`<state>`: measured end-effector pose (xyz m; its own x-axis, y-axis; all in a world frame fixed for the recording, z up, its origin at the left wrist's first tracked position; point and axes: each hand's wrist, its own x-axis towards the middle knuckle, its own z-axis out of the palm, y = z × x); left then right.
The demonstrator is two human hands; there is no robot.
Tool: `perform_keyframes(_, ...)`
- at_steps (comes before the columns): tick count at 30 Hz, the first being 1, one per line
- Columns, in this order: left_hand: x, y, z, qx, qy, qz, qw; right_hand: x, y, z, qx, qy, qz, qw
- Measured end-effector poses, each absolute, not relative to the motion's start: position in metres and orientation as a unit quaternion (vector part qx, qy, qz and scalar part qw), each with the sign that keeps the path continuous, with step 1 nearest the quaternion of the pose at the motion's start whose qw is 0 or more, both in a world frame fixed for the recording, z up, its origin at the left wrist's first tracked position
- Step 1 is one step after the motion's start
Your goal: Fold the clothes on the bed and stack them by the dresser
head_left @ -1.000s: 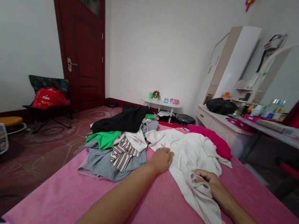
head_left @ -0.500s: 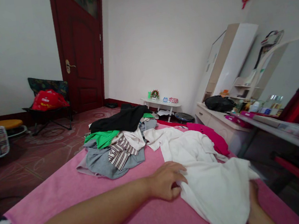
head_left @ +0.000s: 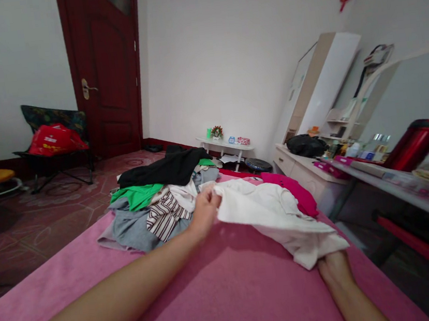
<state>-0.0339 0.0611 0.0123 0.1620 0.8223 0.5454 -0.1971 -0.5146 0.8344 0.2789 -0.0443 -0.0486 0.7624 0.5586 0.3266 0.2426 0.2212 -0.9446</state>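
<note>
A white shirt (head_left: 260, 212) stretches between my two hands over the pink bedspread (head_left: 231, 294), its near edge lifted. My left hand (head_left: 206, 206) pinches the cloth at its left edge, close to the heap of clothes. At the near right corner my right hand (head_left: 335, 266) is closed on the fabric, its fingertips partly under the cloth. To the left lies the heap: a black garment (head_left: 164, 171) on top, a green one (head_left: 136, 196), a striped one (head_left: 166, 216) and a grey one (head_left: 132, 228). Behind the shirt rests a magenta garment (head_left: 294, 192).
A desk (head_left: 380, 174) with a red cylinder (head_left: 418, 143) runs along the right side. Beyond it stands a dresser (head_left: 305, 165) with a black bag (head_left: 306, 145). A low white table (head_left: 226, 144) is by the far wall, and a folding chair (head_left: 55, 117) holds a red bag (head_left: 55, 139).
My left hand has moved forward and left with the shirt's edge. My right hand has moved forward and slightly left, folding the near part of the shirt away from me.
</note>
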Motion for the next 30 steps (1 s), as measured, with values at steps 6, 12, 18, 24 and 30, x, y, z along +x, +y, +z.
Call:
perform_keyframes(6, -0.073, 0.113, -0.009, 0.674, 0.362, 0.529, 0.367, 0.247, -0.046, -0.042, -0.602, -0.331, 0.27, 0.675)
perform_keyframes(12, -0.066, 0.105, -0.026, 0.765, 0.329, 0.4, 0.384, 0.26, -0.05, -0.042, -0.587, -0.317, 0.2, 0.717)
perform_keyframes(18, -0.061, 0.108, -0.035, 0.743, 0.352, 0.413, 0.391, 0.245, -0.064, -0.031, -0.686, -0.513, 0.081, 0.51)
perform_keyframes(24, -0.065, 0.114, -0.036, 0.678, 0.419, 0.474, 0.375, 0.214, -0.061, -0.029, -0.779, -0.571, -0.053, 0.253)
perform_keyframes(30, -0.066, 0.121, -0.036, 0.533, 0.433, 0.566, 0.455, 0.259, -0.053, -0.039, -0.758, -0.485, -0.1, 0.425)
